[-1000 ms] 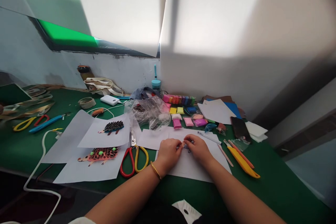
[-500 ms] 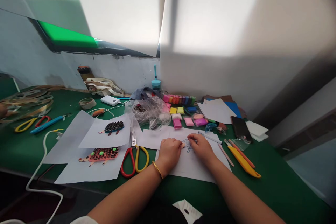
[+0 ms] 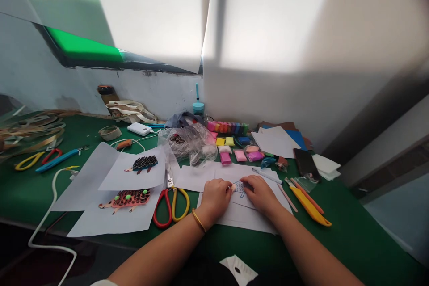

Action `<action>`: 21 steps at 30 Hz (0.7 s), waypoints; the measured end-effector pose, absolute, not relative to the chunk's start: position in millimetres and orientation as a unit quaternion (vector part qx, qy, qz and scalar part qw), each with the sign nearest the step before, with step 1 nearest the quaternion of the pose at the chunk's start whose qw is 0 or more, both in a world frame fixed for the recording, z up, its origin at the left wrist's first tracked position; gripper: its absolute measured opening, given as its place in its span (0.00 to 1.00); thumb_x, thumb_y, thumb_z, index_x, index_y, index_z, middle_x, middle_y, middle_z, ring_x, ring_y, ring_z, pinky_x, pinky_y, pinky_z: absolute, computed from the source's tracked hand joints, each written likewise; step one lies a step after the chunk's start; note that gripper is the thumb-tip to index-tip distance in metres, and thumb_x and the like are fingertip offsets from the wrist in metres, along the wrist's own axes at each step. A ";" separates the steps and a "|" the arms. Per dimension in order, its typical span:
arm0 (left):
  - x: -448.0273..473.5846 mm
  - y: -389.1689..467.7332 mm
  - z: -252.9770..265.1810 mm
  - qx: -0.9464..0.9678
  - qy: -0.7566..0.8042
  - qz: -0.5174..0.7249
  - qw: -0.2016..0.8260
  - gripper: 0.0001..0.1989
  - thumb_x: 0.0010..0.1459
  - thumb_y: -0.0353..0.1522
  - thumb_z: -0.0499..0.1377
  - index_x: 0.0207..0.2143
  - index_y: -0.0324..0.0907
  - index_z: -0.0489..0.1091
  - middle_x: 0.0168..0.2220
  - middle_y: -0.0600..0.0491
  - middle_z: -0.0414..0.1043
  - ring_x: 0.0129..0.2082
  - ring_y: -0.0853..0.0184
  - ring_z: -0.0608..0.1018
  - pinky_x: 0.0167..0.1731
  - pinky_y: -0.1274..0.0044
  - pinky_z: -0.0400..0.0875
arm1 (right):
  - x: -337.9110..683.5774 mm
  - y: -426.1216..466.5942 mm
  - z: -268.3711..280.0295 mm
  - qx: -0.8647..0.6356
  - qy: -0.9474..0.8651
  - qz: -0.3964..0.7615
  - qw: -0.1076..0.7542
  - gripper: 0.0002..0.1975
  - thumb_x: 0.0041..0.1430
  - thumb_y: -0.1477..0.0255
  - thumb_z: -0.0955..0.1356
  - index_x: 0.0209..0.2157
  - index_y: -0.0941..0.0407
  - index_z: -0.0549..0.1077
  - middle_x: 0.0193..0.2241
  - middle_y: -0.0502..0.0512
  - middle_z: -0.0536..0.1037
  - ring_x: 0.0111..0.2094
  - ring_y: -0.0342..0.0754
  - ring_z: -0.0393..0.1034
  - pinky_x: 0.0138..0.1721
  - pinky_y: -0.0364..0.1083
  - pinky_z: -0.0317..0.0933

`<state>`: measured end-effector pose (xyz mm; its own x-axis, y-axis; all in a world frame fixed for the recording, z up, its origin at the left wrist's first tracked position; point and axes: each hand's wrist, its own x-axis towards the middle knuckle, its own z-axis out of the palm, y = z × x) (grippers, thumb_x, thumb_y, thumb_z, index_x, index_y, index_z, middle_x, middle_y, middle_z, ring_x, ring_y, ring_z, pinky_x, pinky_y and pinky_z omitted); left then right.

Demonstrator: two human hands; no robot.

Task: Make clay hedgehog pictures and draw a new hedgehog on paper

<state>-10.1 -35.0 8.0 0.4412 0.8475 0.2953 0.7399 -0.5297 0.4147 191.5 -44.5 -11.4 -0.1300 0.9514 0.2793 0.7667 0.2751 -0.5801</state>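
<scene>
Blue outlines of a spiny animal (image 3: 240,187) show on a white sheet (image 3: 234,215) in front of me. A small piece of peach clay (image 3: 233,186) lies at the drawing's left end. My left hand (image 3: 216,199) rests on the paper with fingers curled and tips against this clay. From the right, my right hand (image 3: 260,193) bends over the drawing's other end, thumb and forefinger close together. Whatever may be between those fingertips is too small to make out. A white pen (image 3: 267,175) lies just beyond the right hand.
Red-and-yellow-handled scissors (image 3: 171,205) lie left of my hands. Further left, sheets bear a black-and-blue clay hedgehog (image 3: 145,163) and a pink one (image 3: 129,199). Clay packets (image 3: 225,158) stand behind. At right are a yellow cutter (image 3: 310,207) and a dark phone (image 3: 305,164).
The view has shifted slightly. My right hand's fingers have moved a little to the right, uncovering more of the blue drawing. The left hand stays by the peach clay.
</scene>
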 end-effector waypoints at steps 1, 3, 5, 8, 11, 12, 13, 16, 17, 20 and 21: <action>-10.0 -34.9 8.7 0.839 0.467 0.251 0.123 0.12 0.65 0.36 0.53 0.38 0.43 0.76 0.36 0.49 0.77 0.37 0.61 0.76 0.39 0.71 0.62 | 190.7 -44.9 -9.9 -0.576 -0.739 0.148 0.316 0.14 0.57 0.73 0.65 0.44 0.53 0.76 0.42 0.56 0.78 0.46 0.54 0.67 0.51 0.54 0.60; -9.9 -34.9 9.7 0.835 0.454 0.278 0.140 0.10 0.64 0.35 0.54 0.38 0.43 0.75 0.36 0.50 0.77 0.38 0.62 0.76 0.40 0.71 0.62 | 188.0 -44.8 -6.5 -0.557 -0.745 0.154 0.334 0.14 0.60 0.70 0.64 0.45 0.52 0.76 0.43 0.56 0.78 0.47 0.54 0.68 0.52 0.55 0.59; -10.2 -35.6 10.4 0.831 0.442 0.303 0.150 0.09 0.64 0.34 0.55 0.38 0.44 0.75 0.37 0.51 0.77 0.39 0.63 0.75 0.41 0.72 0.62 | 183.8 -43.8 -2.7 -0.545 -0.741 0.184 0.346 0.14 0.61 0.66 0.63 0.46 0.52 0.76 0.44 0.57 0.78 0.48 0.54 0.69 0.51 0.54 0.60; -10.8 -37.6 11.4 0.827 0.431 0.324 0.158 0.06 0.62 0.32 0.56 0.38 0.44 0.74 0.37 0.52 0.76 0.38 0.64 0.75 0.41 0.73 0.62 | 176.7 -42.5 3.2 -0.551 -0.719 0.247 0.346 0.12 0.60 0.65 0.64 0.40 0.53 0.77 0.40 0.55 0.79 0.44 0.53 0.71 0.46 0.52 0.63; -10.9 -38.8 12.9 0.816 0.437 0.333 0.178 0.06 0.62 0.34 0.56 0.38 0.43 0.72 0.35 0.53 0.75 0.37 0.65 0.74 0.39 0.73 0.63 | 170.8 -42.4 9.0 -0.557 -0.695 0.285 0.354 0.10 0.59 0.64 0.65 0.35 0.53 0.76 0.35 0.53 0.79 0.38 0.50 0.71 0.40 0.49 0.63; -10.8 -38.6 13.2 0.813 0.439 0.332 0.189 0.06 0.62 0.35 0.56 0.38 0.43 0.72 0.35 0.53 0.75 0.36 0.65 0.74 0.38 0.74 0.63 | 169.2 -42.5 10.7 -0.556 -0.690 0.293 0.359 0.09 0.58 0.64 0.65 0.35 0.53 0.75 0.34 0.52 0.79 0.37 0.50 0.71 0.40 0.48 0.63; -10.8 -38.1 13.3 0.812 0.438 0.329 0.201 0.07 0.62 0.35 0.56 0.38 0.43 0.72 0.35 0.53 0.75 0.35 0.65 0.74 0.37 0.74 0.63 | 167.9 -42.6 12.1 -0.554 -0.687 0.300 0.363 0.09 0.58 0.64 0.65 0.34 0.53 0.75 0.34 0.52 0.79 0.37 0.49 0.71 0.39 0.48 0.63; -11.3 -34.6 11.6 0.807 0.442 0.320 0.225 0.07 0.62 0.35 0.56 0.36 0.43 0.73 0.34 0.53 0.76 0.34 0.65 0.74 0.36 0.74 0.63 | 165.1 -42.2 14.6 -0.547 -0.686 0.317 0.360 0.09 0.58 0.64 0.65 0.34 0.53 0.75 0.33 0.52 0.78 0.36 0.49 0.71 0.39 0.47 0.63; -11.7 -33.1 10.5 0.802 0.447 0.322 0.229 0.08 0.62 0.36 0.57 0.36 0.43 0.73 0.34 0.53 0.76 0.34 0.65 0.74 0.36 0.74 0.63 | 164.5 -41.9 14.8 -0.546 -0.687 0.320 0.358 0.09 0.58 0.64 0.65 0.33 0.53 0.75 0.33 0.52 0.78 0.35 0.49 0.71 0.39 0.47 0.64; -13.4 -29.4 6.9 0.780 0.460 0.345 0.246 0.09 0.61 0.37 0.57 0.34 0.42 0.74 0.34 0.52 0.76 0.34 0.65 0.74 0.36 0.74 0.64 | 163.2 -41.1 14.3 -0.541 -0.673 0.333 0.378 0.10 0.57 0.64 0.65 0.35 0.53 0.74 0.35 0.52 0.78 0.36 0.49 0.71 0.39 0.47 0.64; -13.9 -28.9 6.0 0.774 0.460 0.356 0.252 0.09 0.61 0.37 0.57 0.34 0.42 0.73 0.34 0.52 0.75 0.35 0.65 0.74 0.37 0.74 0.65 | 162.9 -41.1 14.0 -0.537 -0.666 0.339 0.391 0.10 0.57 0.64 0.65 0.37 0.53 0.74 0.36 0.52 0.78 0.37 0.48 0.71 0.40 0.47 0.65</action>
<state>-13.9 -28.9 6.0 0.3243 0.8906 0.3188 0.5322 -0.4504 0.7169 162.9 -41.1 14.0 -0.1183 0.9805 0.1567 0.4497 0.1936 -0.8720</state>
